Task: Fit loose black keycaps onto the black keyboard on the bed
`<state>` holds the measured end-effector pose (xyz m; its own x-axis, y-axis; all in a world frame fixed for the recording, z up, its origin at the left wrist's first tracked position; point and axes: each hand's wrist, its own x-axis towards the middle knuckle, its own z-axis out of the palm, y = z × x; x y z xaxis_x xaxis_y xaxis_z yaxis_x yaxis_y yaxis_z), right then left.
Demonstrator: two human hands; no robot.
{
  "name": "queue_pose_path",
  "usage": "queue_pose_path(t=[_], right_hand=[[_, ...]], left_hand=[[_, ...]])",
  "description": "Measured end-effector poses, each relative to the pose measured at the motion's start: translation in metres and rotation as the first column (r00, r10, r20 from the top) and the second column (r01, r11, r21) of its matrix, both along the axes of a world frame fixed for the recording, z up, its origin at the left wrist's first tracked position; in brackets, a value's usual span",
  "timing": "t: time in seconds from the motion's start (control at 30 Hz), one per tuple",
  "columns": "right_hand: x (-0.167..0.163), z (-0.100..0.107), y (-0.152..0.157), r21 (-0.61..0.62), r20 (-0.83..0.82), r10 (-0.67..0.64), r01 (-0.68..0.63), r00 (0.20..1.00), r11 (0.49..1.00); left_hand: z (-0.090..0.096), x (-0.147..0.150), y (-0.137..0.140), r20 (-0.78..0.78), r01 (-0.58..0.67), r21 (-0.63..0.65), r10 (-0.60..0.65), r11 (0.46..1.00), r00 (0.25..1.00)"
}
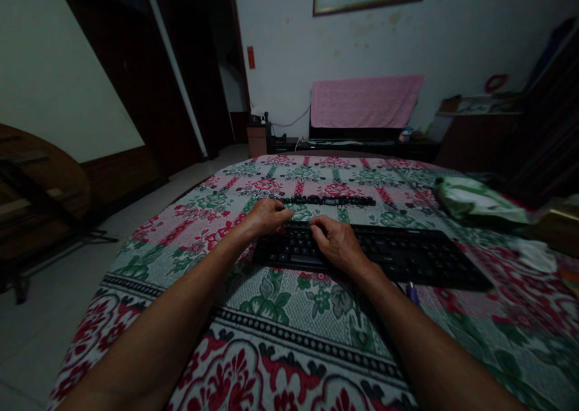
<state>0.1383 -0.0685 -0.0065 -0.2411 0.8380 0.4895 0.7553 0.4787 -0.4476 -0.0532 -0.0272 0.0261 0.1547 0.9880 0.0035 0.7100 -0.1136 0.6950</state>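
A black keyboard (398, 253) lies on the flowered tablecloth in front of me. Over its upper left part is my left hand (270, 216), the fingers drawn together; whatever they pinch, if anything, is too dark to make out. My right hand (335, 240) rests on the keys to the right of it, fingers curled in and closed, their tips partly hidden. Behind the keyboard runs a row of small black pieces that look like loose keycaps (332, 200). A small purple object (412, 293) lies at the keyboard's front edge, by my right forearm.
On the right of the tablecloth (280, 305) are a green and white package (479, 203), a crumpled white tissue (536, 255) and a brownish box (561, 224). A folded round tabletop (40, 182) stands at the left. A pink towel (366, 102) hangs by the far wall.
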Motion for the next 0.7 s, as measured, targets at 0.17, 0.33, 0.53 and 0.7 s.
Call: queue_pose_path(t=[0.17, 0.33, 0.53, 0.7], right_hand=[[0.000, -0.001, 0.001, -0.003, 0.009, -0.006, 0.006, 1.000, 1.000], [0.000, -0.002, 0.001, 0.010, 0.016, -0.002, 0.002, 1.000, 1.000], [0.001, -0.003, 0.001, 0.011, 0.021, -0.003, 0.003, 1.000, 1.000], [0.001, -0.004, 0.002, 0.026, 0.027, 0.001, -0.002, 1.000, 1.000]], left_hand=[[0.002, 0.005, -0.003, -0.017, -0.008, 0.028, 0.008, 1.000, 1.000], [0.002, 0.012, -0.012, -0.130, 0.044, 0.142, -0.026, 0.989, 0.991], [0.008, 0.019, -0.020, -0.205, 0.045, 0.183, -0.007, 0.982, 0.979], [0.013, 0.024, -0.024, -0.302, 0.051, 0.234, 0.022, 0.971, 0.953]])
